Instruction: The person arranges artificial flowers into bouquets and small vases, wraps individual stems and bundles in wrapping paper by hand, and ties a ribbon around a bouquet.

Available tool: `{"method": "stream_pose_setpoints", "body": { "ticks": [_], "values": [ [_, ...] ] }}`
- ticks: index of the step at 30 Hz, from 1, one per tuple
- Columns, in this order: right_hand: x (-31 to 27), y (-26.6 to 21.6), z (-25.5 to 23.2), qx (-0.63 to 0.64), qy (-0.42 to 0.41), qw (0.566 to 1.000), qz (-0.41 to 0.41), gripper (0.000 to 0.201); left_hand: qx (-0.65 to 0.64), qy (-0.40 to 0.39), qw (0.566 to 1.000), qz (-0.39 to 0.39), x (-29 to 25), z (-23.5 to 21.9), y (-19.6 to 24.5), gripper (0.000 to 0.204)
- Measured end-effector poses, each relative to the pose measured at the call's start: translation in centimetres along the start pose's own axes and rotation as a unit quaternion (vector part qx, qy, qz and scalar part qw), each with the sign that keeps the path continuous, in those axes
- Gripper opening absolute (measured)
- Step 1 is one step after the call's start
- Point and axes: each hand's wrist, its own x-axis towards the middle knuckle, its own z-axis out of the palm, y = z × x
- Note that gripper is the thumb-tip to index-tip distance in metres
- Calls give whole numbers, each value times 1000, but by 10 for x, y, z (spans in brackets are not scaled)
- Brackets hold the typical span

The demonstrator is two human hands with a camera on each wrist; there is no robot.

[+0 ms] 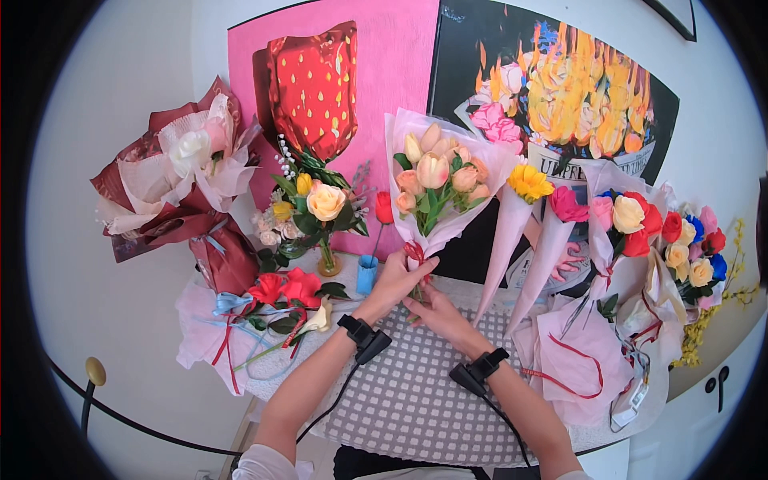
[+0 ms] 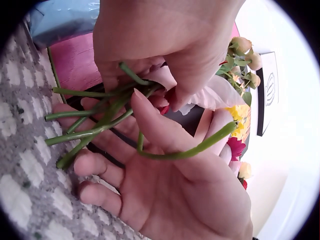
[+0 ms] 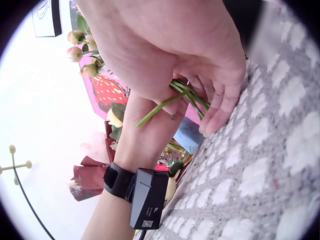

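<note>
A bouquet of peach tulips and roses (image 1: 433, 171) in pale pink wrap stands upright over the table's middle. My left hand (image 1: 398, 280) grips its neck where a red ribbon (image 1: 414, 251) is tied. Just below, my right hand (image 1: 442, 316) holds the green stems (image 2: 95, 120) between thumb and fingers, palm turned up. The cut ends fan out past its fingers, and one bent stem (image 2: 187, 151) lies across the thumb side. In the right wrist view the stems (image 3: 192, 97) come out between the curled fingers. Part of the left fingers is hidden behind the wrap.
A blue holder (image 1: 366, 275) with a red rose stands left of the bouquet. Red flowers (image 1: 298, 288) and ribbons lie at left, near a large dark-red wrapped bouquet (image 1: 228, 256). Pink paper cones (image 1: 504, 248) and more bouquets line the right. A grey checked cloth (image 1: 392, 384) covers the front.
</note>
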Motion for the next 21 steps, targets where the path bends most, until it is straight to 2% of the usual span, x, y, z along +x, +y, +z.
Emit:
{"method": "stream_pose_setpoints", "body": {
  "ticks": [10,13,15,21],
  "values": [
    [0,-3,0,1,-9,1000,15,66,14,13,1000,7,2,-2,-6,28],
    [-1,-4,1,7,-8,1000,15,70,15,8,1000,-11,2,-5,-7,37],
    [-2,-6,3,7,-2,1000,8,72,28,31,999,19,3,-4,-7,45],
    [0,-2,0,-3,-12,1000,21,75,-16,15,1000,18,4,-9,5,63]
  ]
}}
